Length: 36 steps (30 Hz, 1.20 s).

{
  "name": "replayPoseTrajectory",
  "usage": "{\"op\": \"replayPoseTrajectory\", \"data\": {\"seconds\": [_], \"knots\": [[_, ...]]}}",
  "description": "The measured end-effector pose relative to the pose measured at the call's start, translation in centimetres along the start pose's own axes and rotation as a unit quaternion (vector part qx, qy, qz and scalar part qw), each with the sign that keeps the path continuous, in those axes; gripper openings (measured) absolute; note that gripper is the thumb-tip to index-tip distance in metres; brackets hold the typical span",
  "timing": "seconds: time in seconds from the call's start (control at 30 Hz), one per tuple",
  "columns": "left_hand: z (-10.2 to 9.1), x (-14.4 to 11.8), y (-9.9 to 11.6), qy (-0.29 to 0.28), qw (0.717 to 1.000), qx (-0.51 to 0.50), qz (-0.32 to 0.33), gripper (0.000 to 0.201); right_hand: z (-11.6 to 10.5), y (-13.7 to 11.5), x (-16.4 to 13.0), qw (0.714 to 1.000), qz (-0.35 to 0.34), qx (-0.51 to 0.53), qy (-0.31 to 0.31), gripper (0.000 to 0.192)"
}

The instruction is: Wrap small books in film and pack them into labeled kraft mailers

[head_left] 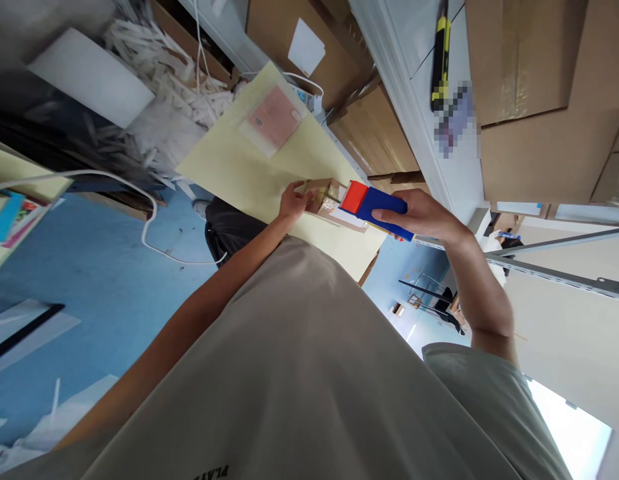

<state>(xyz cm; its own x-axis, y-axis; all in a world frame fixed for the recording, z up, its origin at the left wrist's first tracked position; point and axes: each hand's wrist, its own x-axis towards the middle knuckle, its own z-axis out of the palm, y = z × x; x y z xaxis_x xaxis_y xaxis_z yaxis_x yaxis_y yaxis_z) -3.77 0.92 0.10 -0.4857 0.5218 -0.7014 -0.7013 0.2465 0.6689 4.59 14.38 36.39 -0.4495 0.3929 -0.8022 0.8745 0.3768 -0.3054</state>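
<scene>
The right hand (424,217) grips a blue-and-red plastic tape dispenser (374,205) against a small glossy cardboard box (325,198); the left hand (293,202) clasps the box's far end, on the pale-yellow tabletop (229,167).

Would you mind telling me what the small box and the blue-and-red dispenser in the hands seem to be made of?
The small box looks like brown cardboard, matte, with glossy clear tape on it. The blue-and-red dispenser looks like smooth moulded plastic, judging by its saturated, even colour and slight sheen.

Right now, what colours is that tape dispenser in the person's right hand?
Blue with a red end; the tape dispenser shows clearly in the head view.
</scene>
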Motion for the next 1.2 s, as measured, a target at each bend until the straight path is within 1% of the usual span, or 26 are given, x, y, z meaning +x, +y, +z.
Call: {"op": "replayPoseTrajectory", "data": {"seconds": [0.07,0.13,0.2,0.27,0.33,0.4,0.43,0.5,0.57,0.63,0.7,0.8,0.87,1.0,1.1,1.2], "knots": [[-0.6,0.2,-0.2,0.024,0.999,0.04,-0.017,0.032,0.2,-0.2,-0.2,1.0,0.016,-0.023,0.003,0.068],[-1.2,0.0,-0.1,0.024,0.998,0.058,0.004,0.034,0.3,-0.2,-0.3,0.999,0.023,-0.036,0.005,0.068],[-1.7,-0.7,0.2,-0.005,0.996,0.054,0.073,0.037,0.4,0.0,-0.3,0.999,0.022,-0.038,0.004,0.068],[-1.9,-2.1,0.8,-0.051,0.983,0.061,0.163,0.046,0.5,0.2,-0.4,0.999,0.018,-0.038,0.005,0.069],[-1.8,-3.8,1.6,-0.106,0.957,0.108,0.247,0.06,0.5,0.5,-0.5,0.999,0.013,-0.039,0.007,0.072],[-1.6,-5.0,2.4,-0.15,0.922,0.182,0.308,0.07,0.5,0.7,-0.6,0.999,0.01,-0.041,0.007,0.074],[-1.5,-5.2,2.8,-0.164,0.904,0.218,0.328,0.071,0.6,0.8,-0.7,0.999,0.008,-0.042,0.006,0.074],[-1.3,-4.9,3.5,-0.184,0.876,0.278,0.348,0.06,0.6,0.9,-0.7,0.999,0.006,-0.048,0.004,0.074],[-1.1,-3.9,4.0,-0.197,0.858,0.317,0.352,0.046,0.5,1.1,-0.6,0.998,0.002,-0.06,0.004,0.072],[-1.1,-2.8,4.3,-0.207,0.847,0.34,0.351,0.038,0.4,1.4,-0.4,0.997,-0.002,-0.079,0.004,0.067],[-1.2,-2.2,4.5,-0.211,0.841,0.352,0.351,0.037,0.0,1.8,-0.3,0.995,-0.009,-0.103,0.005,0.062],[-1.8,-1.9,4.6,-0.213,0.838,0.364,0.345,0.039,-0.8,3.1,0.0,0.991,-0.014,-0.135,0.003,0.058],[-2.2,-1.9,4.6,-0.213,0.843,0.368,0.328,0.043,-1.4,4.4,0.5,0.988,-0.01,-0.154,-0.005,0.058],[-2.6,-1.7,4.5,-0.219,0.871,0.339,0.28,0.048,-2.0,8.1,2.4,0.987,0.011,-0.159,-0.034,0.066],[-2.8,-1.6,4.3,-0.223,0.889,0.304,0.26,0.049,-1.4,10.9,4.1,0.988,0.02,-0.143,-0.052,0.072],[-2.8,-1.6,4.3,-0.224,0.895,0.295,0.248,0.049,0.0,12.9,5.7,0.99,0.03,-0.119,-0.067,0.072]]}}
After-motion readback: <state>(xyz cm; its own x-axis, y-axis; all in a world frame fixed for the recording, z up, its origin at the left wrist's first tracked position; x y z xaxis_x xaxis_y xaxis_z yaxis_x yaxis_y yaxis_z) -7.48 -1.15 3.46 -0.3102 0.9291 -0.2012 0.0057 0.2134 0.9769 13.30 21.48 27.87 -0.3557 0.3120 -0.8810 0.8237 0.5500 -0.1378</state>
